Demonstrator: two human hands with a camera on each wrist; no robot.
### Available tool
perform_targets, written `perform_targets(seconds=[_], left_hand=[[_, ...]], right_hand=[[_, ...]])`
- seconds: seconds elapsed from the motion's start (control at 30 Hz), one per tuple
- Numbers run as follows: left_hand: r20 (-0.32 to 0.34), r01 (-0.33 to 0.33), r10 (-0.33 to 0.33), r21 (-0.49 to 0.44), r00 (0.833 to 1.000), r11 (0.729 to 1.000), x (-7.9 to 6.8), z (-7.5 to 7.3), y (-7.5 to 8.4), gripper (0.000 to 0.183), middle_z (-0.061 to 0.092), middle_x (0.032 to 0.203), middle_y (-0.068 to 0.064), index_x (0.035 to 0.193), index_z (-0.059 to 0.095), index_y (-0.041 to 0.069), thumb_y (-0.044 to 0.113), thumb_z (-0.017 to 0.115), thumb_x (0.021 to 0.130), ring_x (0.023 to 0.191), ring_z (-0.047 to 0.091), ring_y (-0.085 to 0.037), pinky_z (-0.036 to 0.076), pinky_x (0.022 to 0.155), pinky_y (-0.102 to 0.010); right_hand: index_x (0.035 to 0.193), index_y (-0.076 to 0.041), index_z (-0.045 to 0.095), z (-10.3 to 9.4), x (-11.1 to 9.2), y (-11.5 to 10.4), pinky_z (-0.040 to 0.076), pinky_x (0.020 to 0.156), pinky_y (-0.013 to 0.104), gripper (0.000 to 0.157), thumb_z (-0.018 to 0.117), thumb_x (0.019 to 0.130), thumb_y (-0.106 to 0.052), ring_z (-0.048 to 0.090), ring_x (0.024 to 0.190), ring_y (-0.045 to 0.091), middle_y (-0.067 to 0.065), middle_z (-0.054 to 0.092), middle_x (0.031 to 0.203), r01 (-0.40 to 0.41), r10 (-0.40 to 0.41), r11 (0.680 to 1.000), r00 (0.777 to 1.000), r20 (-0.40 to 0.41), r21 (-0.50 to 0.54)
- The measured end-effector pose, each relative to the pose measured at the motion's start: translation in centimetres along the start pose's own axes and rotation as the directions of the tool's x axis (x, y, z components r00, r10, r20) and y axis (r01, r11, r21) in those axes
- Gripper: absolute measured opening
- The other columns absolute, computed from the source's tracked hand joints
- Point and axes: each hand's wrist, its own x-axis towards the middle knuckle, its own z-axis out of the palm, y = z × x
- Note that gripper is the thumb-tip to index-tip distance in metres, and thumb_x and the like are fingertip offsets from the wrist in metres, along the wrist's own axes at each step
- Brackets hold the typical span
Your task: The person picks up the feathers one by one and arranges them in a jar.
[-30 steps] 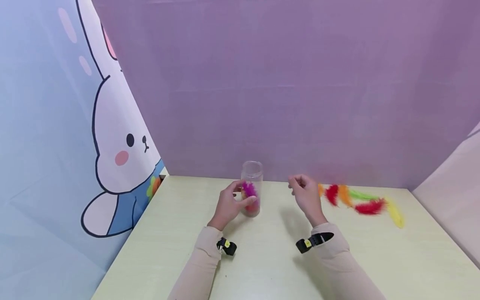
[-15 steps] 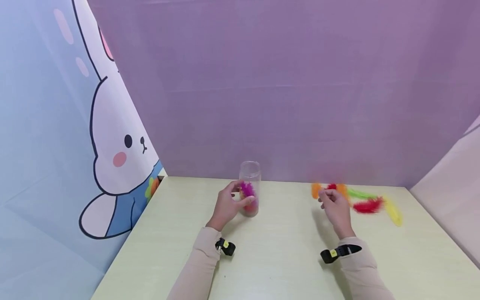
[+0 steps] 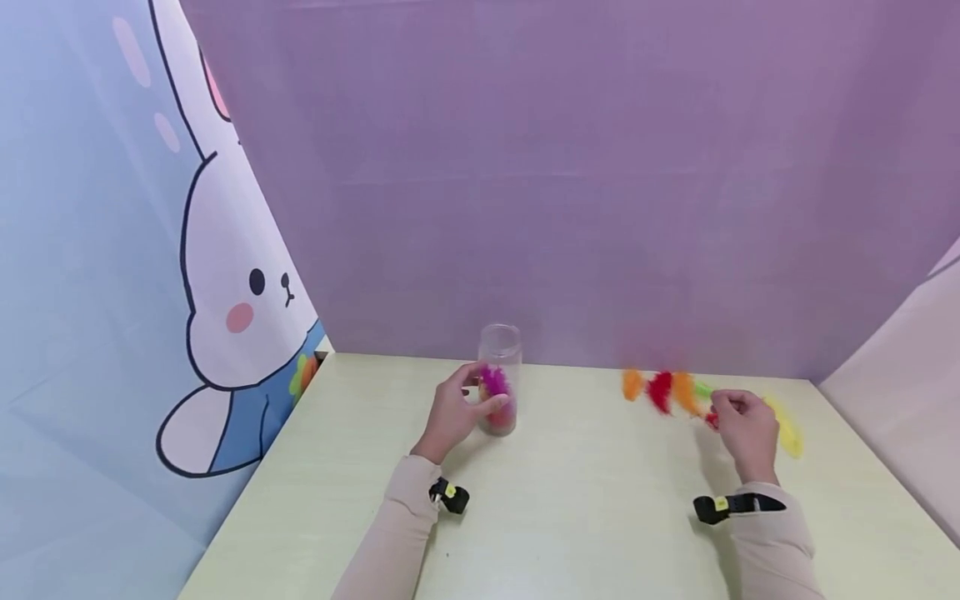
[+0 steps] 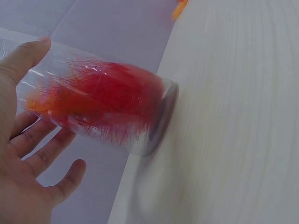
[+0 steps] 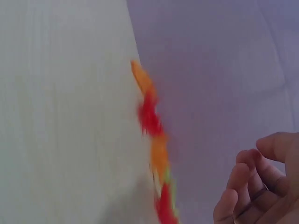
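Observation:
A tall clear jar stands upright on the table, with red, orange and purple feathers inside it. My left hand holds the jar from its left side, thumb on one side and fingers on the other. Farther right, my right hand hovers over the loose feathers, fingers loosely bent and nothing between them in the right wrist view. It partly hides a red feather and a green feather. A yellow feather lies just to its right.
To the left of the right hand lie an orange feather, a red feather and another orange feather, in a row near the table's back edge. A purple backdrop rises behind the table.
My right hand has moved right from near the jar, past the orange and red feathers, to the red and yellow ones. The left hand stays on the jar.

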Motion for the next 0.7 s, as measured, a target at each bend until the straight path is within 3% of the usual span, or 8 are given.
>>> perform_targets(seconds=[0.1,0.23,0.37,0.43,0.5,0.57,0.63,0.7], left_hand=[[0.001,-0.001,0.001,0.001,1.0,1.0,-0.1,0.0,0.0,0.072,0.069,0.128,-0.002,0.139,0.06,0.016,0.046,0.087,0.079,0.114,0.064,-0.023,0.05,0.101,-0.049],[0.006,-0.003,0.003,0.004,1.0,1.0,-0.1,-0.1,-0.1,0.073,0.069,0.128,-0.001,0.139,0.06,0.016,0.047,0.086,0.079,0.115,0.064,-0.022,0.05,0.101,-0.048],[0.007,-0.004,0.004,0.008,1.0,1.0,0.0,0.0,0.0,0.073,0.069,0.128,-0.002,0.14,0.06,0.016,0.047,0.086,0.079,0.115,0.064,-0.023,0.05,0.102,-0.049],[0.007,0.0,0.0,0.008,1.0,1.0,0.0,0.0,0.1,0.073,0.069,0.129,-0.002,0.139,0.06,0.016,0.047,0.087,0.079,0.115,0.064,-0.023,0.05,0.102,-0.049],[0.008,0.005,-0.005,0.01,1.0,1.0,-0.1,0.0,0.1,0.074,0.069,0.129,-0.002,0.14,0.06,0.016,0.046,0.087,0.078,0.115,0.063,-0.023,0.05,0.102,-0.049],[0.008,0.008,-0.008,0.014,1.0,1.0,-0.1,0.0,0.2,0.074,0.069,0.129,-0.002,0.14,0.06,0.016,0.046,0.087,0.078,0.115,0.063,-0.023,0.049,0.103,-0.05],[0.007,0.009,-0.009,0.017,1.0,1.0,-0.1,0.0,0.2,0.073,0.069,0.129,-0.002,0.14,0.059,0.017,0.046,0.087,0.079,0.115,0.063,-0.023,0.049,0.103,-0.05],[0.006,0.011,-0.011,0.019,1.0,1.0,-0.1,0.1,0.2,0.073,0.069,0.128,-0.002,0.14,0.059,0.017,0.045,0.087,0.079,0.115,0.063,-0.023,0.049,0.103,-0.049]], right_hand=[[0.127,-0.003,0.067,-1.6,0.6,1.4,0.046,0.061,0.022,0.046,0.057,0.101,-0.039,0.053,0.065,-0.001,-0.024,0.059,0.071,-0.015,0.011,0.99,1.0,-0.028,-0.137],[0.128,0.0,0.066,-3.7,1.4,3.1,0.042,0.067,0.029,0.047,0.056,0.1,-0.037,0.053,0.066,0.002,-0.025,0.055,0.069,-0.027,0.016,0.973,0.999,-0.047,-0.227],[0.127,0.002,0.065,-5.6,2.1,4.8,0.04,0.072,0.036,0.047,0.054,0.1,-0.034,0.061,0.082,0.023,-0.019,0.058,0.069,-0.034,0.021,0.957,0.999,-0.05,-0.287],[0.126,0.004,0.064,-6.3,2.2,5.6,0.039,0.073,0.039,0.047,0.054,0.099,-0.034,0.06,0.094,0.036,-0.006,0.066,0.074,-0.039,0.027,0.948,0.999,-0.043,-0.316],[0.126,0.005,0.062,-6.9,2.3,6.2,0.04,0.072,0.042,0.047,0.053,0.099,-0.033,0.058,0.104,0.046,0.015,0.072,0.09,-0.045,0.037,0.939,0.999,-0.031,-0.34],[0.127,0.006,0.061,-7.3,2.3,6.8,0.041,0.071,0.044,0.048,0.052,0.099,-0.033,0.056,0.109,0.053,0.029,0.068,0.114,-0.049,0.051,0.929,0.999,-0.003,-0.368],[0.13,0.006,0.058,-7.6,2.3,7.3,0.042,0.071,0.047,0.05,0.053,0.099,-0.033,0.053,0.112,0.057,0.034,0.058,0.132,-0.057,0.074,0.92,0.997,0.028,-0.387],[0.133,0.006,0.055,-7.7,2.3,7.6,0.043,0.071,0.047,0.052,0.053,0.098,-0.034,0.051,0.113,0.059,0.036,0.053,0.138,-0.069,0.098,0.913,0.994,0.051,-0.402]])
